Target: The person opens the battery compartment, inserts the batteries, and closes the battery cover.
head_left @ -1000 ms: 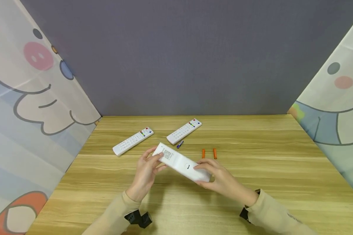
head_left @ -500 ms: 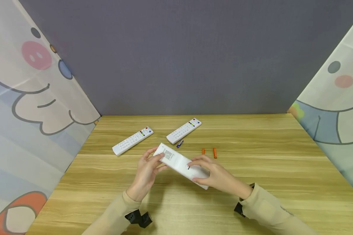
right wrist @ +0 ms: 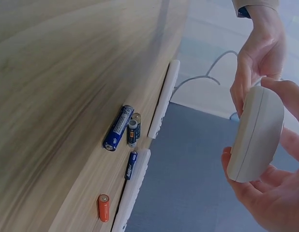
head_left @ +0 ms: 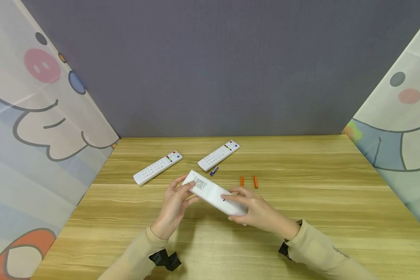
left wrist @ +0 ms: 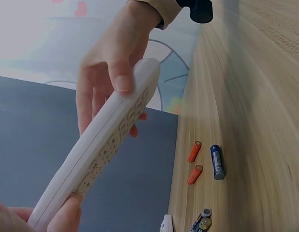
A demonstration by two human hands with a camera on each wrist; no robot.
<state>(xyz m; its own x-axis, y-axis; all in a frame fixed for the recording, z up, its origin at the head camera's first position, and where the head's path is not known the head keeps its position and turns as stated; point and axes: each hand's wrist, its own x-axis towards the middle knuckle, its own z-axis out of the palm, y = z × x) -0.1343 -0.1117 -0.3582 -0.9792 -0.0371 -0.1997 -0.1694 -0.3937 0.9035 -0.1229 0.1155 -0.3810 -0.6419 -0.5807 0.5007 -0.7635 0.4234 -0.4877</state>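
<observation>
A white remote control (head_left: 211, 193) is held above the table with its back turned up, showing a printed QR label. My left hand (head_left: 171, 208) pinches its far left end, thumb lying on the label. At the near right end, my right hand (head_left: 260, 212) grips the remote, one fingertip pressing at the small dark mark on the back cover and the thumb along the near edge. The button side faces down, as the left wrist view shows. Two orange batteries (head_left: 256, 182) lie beyond the right hand, and a blue battery (head_left: 214, 171) lies behind the remote.
Two more white remotes, a left one (head_left: 157, 168) and a middle one (head_left: 218, 155), lie buttons up towards the back. Below the held remote, a larger blue battery (right wrist: 118, 128) shows in the right wrist view, with smaller batteries (right wrist: 133, 131) beside it. A grey panel (head_left: 231, 77) rises behind the table.
My right hand has slid from the remote's right end up along its back, its fingertip now over the dark mark. The left hand keeps its hold at the label end.
</observation>
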